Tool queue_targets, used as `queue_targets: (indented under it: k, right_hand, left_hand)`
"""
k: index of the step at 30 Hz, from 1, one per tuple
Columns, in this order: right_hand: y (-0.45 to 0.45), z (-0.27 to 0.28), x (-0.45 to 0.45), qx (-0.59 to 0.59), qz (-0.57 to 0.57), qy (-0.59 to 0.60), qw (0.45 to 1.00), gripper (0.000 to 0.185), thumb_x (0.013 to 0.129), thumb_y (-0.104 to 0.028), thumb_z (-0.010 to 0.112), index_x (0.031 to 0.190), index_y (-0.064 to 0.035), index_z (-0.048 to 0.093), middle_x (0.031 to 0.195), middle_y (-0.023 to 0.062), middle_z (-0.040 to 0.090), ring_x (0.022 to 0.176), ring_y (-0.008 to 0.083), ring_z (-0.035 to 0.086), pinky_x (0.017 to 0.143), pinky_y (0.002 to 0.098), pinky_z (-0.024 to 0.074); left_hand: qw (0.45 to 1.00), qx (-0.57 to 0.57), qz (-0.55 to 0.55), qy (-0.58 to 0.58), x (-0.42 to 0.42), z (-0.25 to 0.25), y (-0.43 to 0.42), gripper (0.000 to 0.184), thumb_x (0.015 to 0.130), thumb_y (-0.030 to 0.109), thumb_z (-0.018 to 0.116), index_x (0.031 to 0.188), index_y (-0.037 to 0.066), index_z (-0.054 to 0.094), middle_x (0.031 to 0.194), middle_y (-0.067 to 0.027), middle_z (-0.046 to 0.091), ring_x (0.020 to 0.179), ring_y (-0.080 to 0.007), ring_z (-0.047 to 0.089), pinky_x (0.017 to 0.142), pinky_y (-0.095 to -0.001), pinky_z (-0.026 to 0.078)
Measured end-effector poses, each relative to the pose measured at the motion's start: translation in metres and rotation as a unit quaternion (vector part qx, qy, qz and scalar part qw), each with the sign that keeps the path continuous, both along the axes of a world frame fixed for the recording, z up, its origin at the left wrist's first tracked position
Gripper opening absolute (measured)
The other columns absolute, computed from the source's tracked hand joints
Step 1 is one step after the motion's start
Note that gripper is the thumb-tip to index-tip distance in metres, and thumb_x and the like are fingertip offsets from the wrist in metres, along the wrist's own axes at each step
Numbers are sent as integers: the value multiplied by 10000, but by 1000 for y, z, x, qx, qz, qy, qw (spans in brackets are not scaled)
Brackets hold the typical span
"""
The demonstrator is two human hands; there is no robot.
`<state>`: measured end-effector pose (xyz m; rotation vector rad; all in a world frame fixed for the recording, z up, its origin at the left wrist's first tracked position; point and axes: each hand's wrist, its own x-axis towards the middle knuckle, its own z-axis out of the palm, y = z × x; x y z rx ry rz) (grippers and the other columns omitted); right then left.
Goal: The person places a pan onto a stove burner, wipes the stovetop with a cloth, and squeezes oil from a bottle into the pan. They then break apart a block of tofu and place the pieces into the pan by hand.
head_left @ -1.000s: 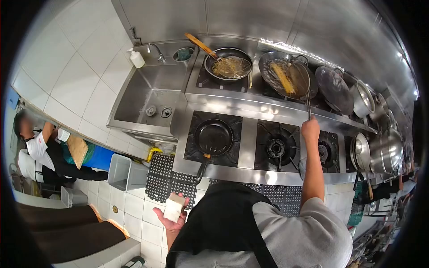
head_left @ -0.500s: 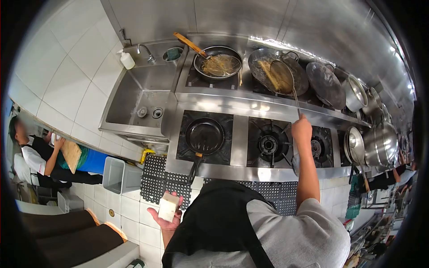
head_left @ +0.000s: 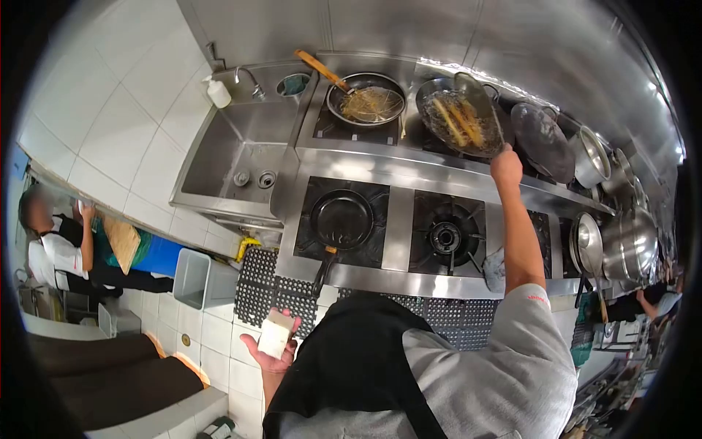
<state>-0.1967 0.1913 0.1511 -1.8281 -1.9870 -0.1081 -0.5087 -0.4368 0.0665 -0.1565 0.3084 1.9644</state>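
In the head view my right hand [head_left: 506, 170] grips the handle of a round mesh skimmer [head_left: 477, 94]. The skimmer's head is raised and tilted at the far side of a wok [head_left: 431, 132]. Several long golden-brown sticks of food [head_left: 459, 123] lie in bubbling oil in that wok. Low on the left, my left hand [head_left: 288, 353] has its fingers around a small whitish box-like block [head_left: 275, 336]; its contents, if any, cannot be made out. The left hand is above the tiled floor, well away from the stove.
A pan [head_left: 365, 121] of oil with a wooden-handled skimmer [head_left: 322, 69] in it stands left of the wok. A black frying pan [head_left: 341, 221] sits on the front burner. The sink [head_left: 219, 157] is at left. A co-worker [head_left: 62, 241] stands far left; pots [head_left: 627, 245] crowd the right.
The skimmer has moved from over the food to the far side of the wok and tilted up, uncovering the sticks. My right hand has moved up and right. My left hand keeps its hold.
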Motion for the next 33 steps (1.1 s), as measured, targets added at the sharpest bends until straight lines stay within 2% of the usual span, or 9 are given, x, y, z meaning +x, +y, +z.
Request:
queue_targets:
  k: [3,5,6,8,10,22,28,31,33]
  right_hand:
    - [-11,1,4,9,-24,12,1000,248,901,-111,476,1087,-2,597,998,279,683,958,469,657,836,522,522]
    - [9,-29,25,65,14,72,995,177,884,-99,489,1010,-15,580,851,200,686,765,417,669,669,503,537]
    - [51,-69,66,-119,127,419,891,144,886,-88,482,980,-26,570,764,142,629,662,353,613,573,459,498]
    - [60,-77,53,-270,104,714,638,96,897,-70,453,924,-49,543,656,51,506,529,228,481,441,359,397]
    - [30,-40,11,-265,-27,758,595,132,934,-71,396,862,-61,506,666,31,454,520,144,417,419,278,316]
    - [-25,-32,-228,-443,105,714,532,112,882,35,399,888,11,509,714,64,454,544,150,399,456,262,349]
    - [-75,-47,-316,-511,132,652,545,310,1024,-300,511,901,-16,517,865,154,617,671,235,596,571,353,508]
    - [-124,-38,-305,-622,203,456,604,481,999,-496,515,1040,-23,592,918,159,663,744,286,650,658,400,547]
    - [-127,-125,-279,-833,332,285,339,570,1025,-535,420,1122,-21,648,960,140,712,767,277,702,671,399,578]
  left_hand:
    - [1000,-20,4,4,1,-6,-6,1111,729,884,482,1543,155,280,1511,-155,411,1355,-464,414,755,-422,600]
    - [1000,-21,6,10,4,-4,-7,1126,724,877,504,1549,149,265,1513,-159,406,1351,-463,418,746,-422,604]
    - [1000,-18,3,17,7,4,-1,1058,767,856,486,1549,175,274,1506,-140,431,1299,-430,500,737,-391,611]
    - [1000,-12,25,-1,7,-1,0,1070,762,823,544,1548,151,270,1537,-154,379,1335,-451,448,734,-413,616]
    - [997,-38,63,-26,13,8,0,1073,762,806,566,1541,127,275,1547,-162,362,1343,-463,430,719,-423,615]
    - [984,-109,133,-55,35,4,-11,1047,768,786,592,1484,62,347,1456,-174,454,1380,-466,366,681,-409,605]
    - [976,-96,183,-64,50,-4,-31,1032,782,787,579,1490,71,354,1464,-171,450,1399,-451,338,687,-403,593]
    - [972,-91,202,-74,58,-12,-48,1026,788,787,574,1495,76,355,1471,-171,444,1402,-443,334,700,-408,593]
    - [970,-75,219,-75,64,-18,-55,1026,789,788,571,1497,79,354,1475,-172,439,1399,-436,339,709,-408,594]
